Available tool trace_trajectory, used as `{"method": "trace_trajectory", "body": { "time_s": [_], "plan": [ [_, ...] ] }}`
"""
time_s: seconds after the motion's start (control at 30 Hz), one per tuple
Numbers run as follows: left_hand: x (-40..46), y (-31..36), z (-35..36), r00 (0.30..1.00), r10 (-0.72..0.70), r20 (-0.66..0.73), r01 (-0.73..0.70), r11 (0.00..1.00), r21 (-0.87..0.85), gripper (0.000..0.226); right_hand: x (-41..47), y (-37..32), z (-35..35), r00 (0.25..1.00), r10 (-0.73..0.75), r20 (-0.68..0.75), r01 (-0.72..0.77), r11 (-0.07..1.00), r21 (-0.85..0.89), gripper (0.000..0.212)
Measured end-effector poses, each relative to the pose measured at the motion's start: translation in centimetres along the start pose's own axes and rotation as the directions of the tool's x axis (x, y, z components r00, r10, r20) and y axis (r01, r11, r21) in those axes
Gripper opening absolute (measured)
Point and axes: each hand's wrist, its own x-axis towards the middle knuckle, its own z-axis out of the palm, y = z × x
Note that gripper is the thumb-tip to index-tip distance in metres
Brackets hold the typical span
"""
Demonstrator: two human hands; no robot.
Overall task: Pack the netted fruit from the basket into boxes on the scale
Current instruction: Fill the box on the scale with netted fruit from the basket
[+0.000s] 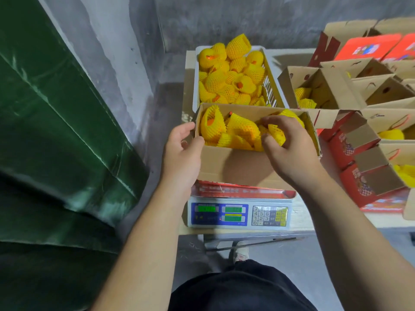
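Observation:
An open cardboard box stands on a digital scale and holds several fruits in yellow foam nets. My left hand grips the box's left front corner, thumb over the rim. My right hand reaches into the box's right side, its fingers curled round a netted fruit. Behind the box, a white plastic basket is heaped with more netted fruit.
Several open cardboard boxes, some with netted fruit inside, crowd the table to the right, along with red printed boxes. A green tarp and a grey wall stand to the left. My foot shows below the table's front edge.

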Motion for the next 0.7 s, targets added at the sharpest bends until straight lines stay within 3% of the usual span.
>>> {"method": "trace_trajectory", "body": {
  "time_s": [0.07, 0.13, 0.2, 0.27, 0.37, 0.43, 0.47, 0.6, 0.7],
  "plan": [
    [1.2, -0.4, 0.4, 0.998, -0.029, 0.047, 0.028, 0.999, 0.023, 0.050, 1.0, 1.7, -1.0, 0.993, 0.102, -0.066, -0.111, 0.984, -0.137, 0.042],
    [2.1, -0.5, 0.9, 0.985, -0.090, 0.148, 0.082, 0.995, 0.059, 0.052, 2.0, 3.5, -2.0, 0.950, 0.298, -0.089, -0.311, 0.918, -0.246, 0.061],
    [3.3, -0.5, 1.4, 0.969, -0.117, 0.218, 0.080, 0.982, 0.171, 0.043, 2.9, 4.7, -2.4, 0.902, 0.430, -0.024, -0.426, 0.882, -0.200, 0.070],
    [4.7, -0.7, 1.7, 0.979, -0.115, 0.166, 0.076, 0.971, 0.225, 0.053, 3.9, 5.5, -2.2, 0.887, 0.457, 0.061, -0.448, 0.886, -0.121, 0.065],
    [6.5, -0.8, 1.6, 0.981, -0.175, 0.078, 0.138, 0.926, 0.350, 0.056, 5.0, 6.6, -2.0, 0.900, 0.422, 0.110, -0.393, 0.894, -0.217, 0.070],
    [7.2, -1.6, 1.5, 0.962, -0.228, 0.153, 0.145, 0.896, 0.421, 0.024, 5.5, 7.9, -2.3, 0.906, 0.413, 0.096, -0.392, 0.902, -0.179, 0.065],
    [7.3, -2.0, 1.6, 0.952, -0.248, 0.182, 0.151, 0.893, 0.423, 0.020, 5.6, 8.6, -2.5, 0.899, 0.430, 0.084, -0.417, 0.898, -0.139, 0.059],
    [8.1, -2.5, 1.8, 0.924, -0.300, 0.239, 0.167, 0.875, 0.454, 0.028, 5.9, 10.4, -2.9, 0.848, 0.518, 0.109, -0.517, 0.855, -0.045, 0.025],
    [8.5, -2.4, 1.9, 0.889, -0.388, 0.244, 0.274, 0.877, 0.395, 0.025, 6.0, 10.4, -2.7, 0.866, 0.484, 0.129, -0.479, 0.875, -0.066, 0.026]
  ]
}}
